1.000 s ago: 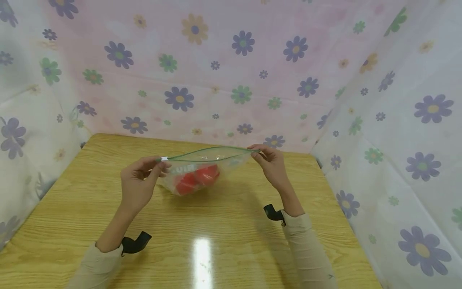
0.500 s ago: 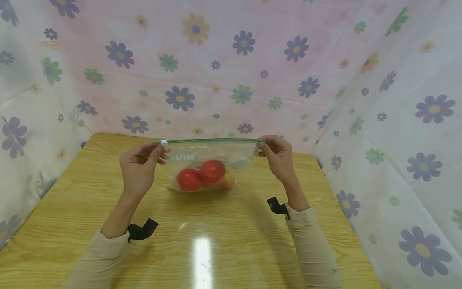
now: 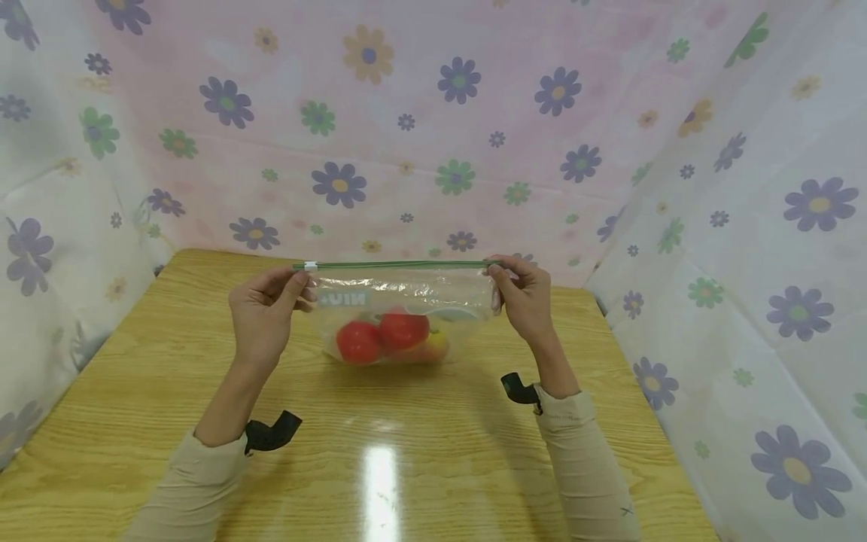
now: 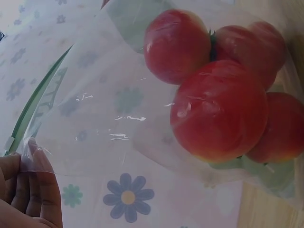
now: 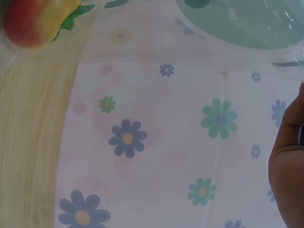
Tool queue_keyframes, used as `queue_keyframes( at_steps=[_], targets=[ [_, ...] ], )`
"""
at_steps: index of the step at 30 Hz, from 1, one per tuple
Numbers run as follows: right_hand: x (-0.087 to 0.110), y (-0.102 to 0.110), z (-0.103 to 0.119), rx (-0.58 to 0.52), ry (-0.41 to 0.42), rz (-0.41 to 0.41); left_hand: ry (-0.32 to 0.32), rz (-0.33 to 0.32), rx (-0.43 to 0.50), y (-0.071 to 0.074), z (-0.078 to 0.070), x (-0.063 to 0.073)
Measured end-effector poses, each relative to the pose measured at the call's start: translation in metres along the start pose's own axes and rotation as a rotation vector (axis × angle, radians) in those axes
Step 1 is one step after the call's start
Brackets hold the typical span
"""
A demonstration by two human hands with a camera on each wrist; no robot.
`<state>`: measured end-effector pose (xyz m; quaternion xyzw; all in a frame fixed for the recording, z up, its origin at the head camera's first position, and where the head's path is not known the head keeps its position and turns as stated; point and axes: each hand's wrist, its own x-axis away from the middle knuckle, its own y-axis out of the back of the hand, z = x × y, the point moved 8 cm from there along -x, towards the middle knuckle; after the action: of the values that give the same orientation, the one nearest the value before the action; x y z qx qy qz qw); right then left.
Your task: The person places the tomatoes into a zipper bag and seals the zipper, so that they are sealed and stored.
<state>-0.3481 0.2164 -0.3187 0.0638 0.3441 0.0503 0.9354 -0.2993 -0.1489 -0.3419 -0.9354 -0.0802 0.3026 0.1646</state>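
Observation:
A clear plastic zip bag (image 3: pixel 413 284) hangs between my two hands, its green zip strip (image 3: pixel 406 264) pulled straight across the top. My left hand (image 3: pixel 260 320) pinches the top left corner beside the white slider (image 3: pixel 311 266). At the opposite corner, my right hand (image 3: pixel 527 301) grips the strip and bag edge between thumb and fingers. Inside lie red tomatoes (image 4: pixel 218 111) and a yellow-and-red fruit (image 5: pixel 40 19) with a green leaf, gathered low in the bag. The strip's two edges lie close together; whether they are sealed I cannot tell.
The wood-grain table (image 3: pixel 433 467) extends under the bag, with a bright light reflection near its front. Flower-printed curtains (image 3: pixel 420 150) surround the back and sides. A black camera mount (image 3: pixel 273 431) sits on the left wrist, another (image 3: pixel 519 388) on the right.
The bag's mouth was spread apart a second ago; its edges now lie together in a straight line. Both hands rose and moved slightly apart, and the tomatoes came into plainer view.

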Motion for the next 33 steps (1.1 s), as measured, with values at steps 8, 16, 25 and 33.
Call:
queue_keyframes(
  at_steps=[8, 16, 25, 33],
  targets=[
    [0.009, -0.002, -0.010, -0.011, -0.078, -0.034, 0.040, 0.047, -0.032, -0.005, 0.005, 0.007],
    [0.015, -0.005, -0.015, -0.087, -0.103, -0.037, 0.041, 0.015, -0.013, -0.008, 0.010, 0.009],
    [0.020, -0.004, -0.015, -0.062, -0.138, -0.071, 0.077, -0.025, -0.048, -0.012, 0.011, 0.009],
    [0.021, -0.004, -0.012, 0.116, -0.196, 0.001, 0.097, -0.069, -0.060, -0.008, 0.014, 0.011]
  ],
)
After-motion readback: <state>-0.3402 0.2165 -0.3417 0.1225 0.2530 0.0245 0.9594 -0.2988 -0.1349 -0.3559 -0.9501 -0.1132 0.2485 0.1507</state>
